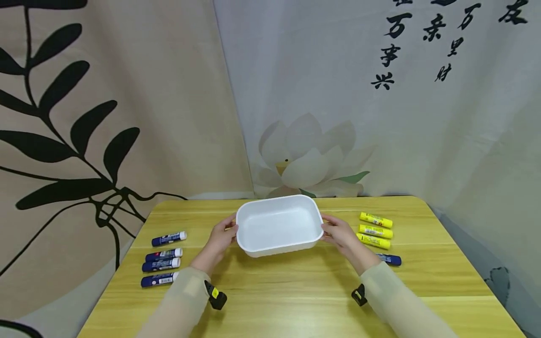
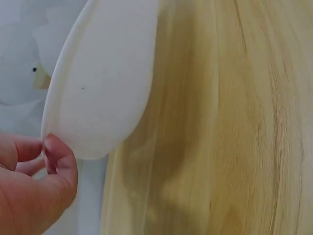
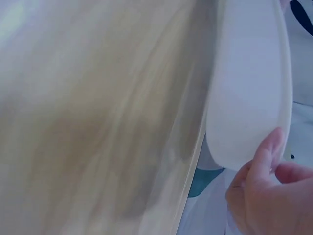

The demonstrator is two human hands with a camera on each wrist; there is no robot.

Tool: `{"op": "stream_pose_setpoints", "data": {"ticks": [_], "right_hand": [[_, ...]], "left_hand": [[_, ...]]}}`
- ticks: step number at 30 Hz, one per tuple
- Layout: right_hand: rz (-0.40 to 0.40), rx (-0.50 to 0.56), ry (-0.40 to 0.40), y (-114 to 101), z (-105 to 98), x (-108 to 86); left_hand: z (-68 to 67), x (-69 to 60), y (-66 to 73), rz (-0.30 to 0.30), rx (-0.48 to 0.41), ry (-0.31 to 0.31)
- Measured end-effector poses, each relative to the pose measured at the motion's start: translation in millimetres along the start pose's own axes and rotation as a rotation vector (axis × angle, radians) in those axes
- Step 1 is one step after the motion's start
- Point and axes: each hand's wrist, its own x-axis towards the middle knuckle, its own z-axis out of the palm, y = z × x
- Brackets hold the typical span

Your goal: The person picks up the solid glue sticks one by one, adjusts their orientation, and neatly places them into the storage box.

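Observation:
A white rectangular plastic tray [image 1: 280, 224] with rounded corners and an empty inside is held above the far half of the table, its open top tilted toward me. My left hand [image 1: 222, 237] pinches the rim at its left end; in the left wrist view the thumb and fingers of that left hand [image 2: 41, 181] meet on the rim. At the opposite end my right hand [image 1: 339, 233] pinches the rim, and the right wrist view shows this right hand [image 3: 269, 188] with the tray wall [image 3: 249, 98] between thumb and fingers. Shadow lies on the wood below the tray.
Several dark blue glue sticks [image 1: 160, 265] with white caps lie along the left of the wooden table [image 1: 279, 300]. On the right are three yellow glue sticks [image 1: 375, 231] and one blue glue stick [image 1: 390, 259], partly behind my right arm. A printed curtain [image 1: 177, 94] hangs behind.

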Motion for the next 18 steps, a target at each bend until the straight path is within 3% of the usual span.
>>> {"op": "stream_pose_setpoints", "data": {"ticks": [8, 12, 18], "right_hand": [[0.007, 0.106, -0.001, 15, -23, -20.2], [0.022, 0.146, 0.009, 19, -30, -25.9], [0.022, 0.157, 0.016, 23, -33, -31.2]], "left_hand": [[26.6, 9.3, -6.3, -0.014, -0.022, 0.002], [32.1, 7.9, -9.2, -0.009, -0.050, -0.007], [34.9, 1.5, -13.2, -0.026, -0.073, -0.081]]}}
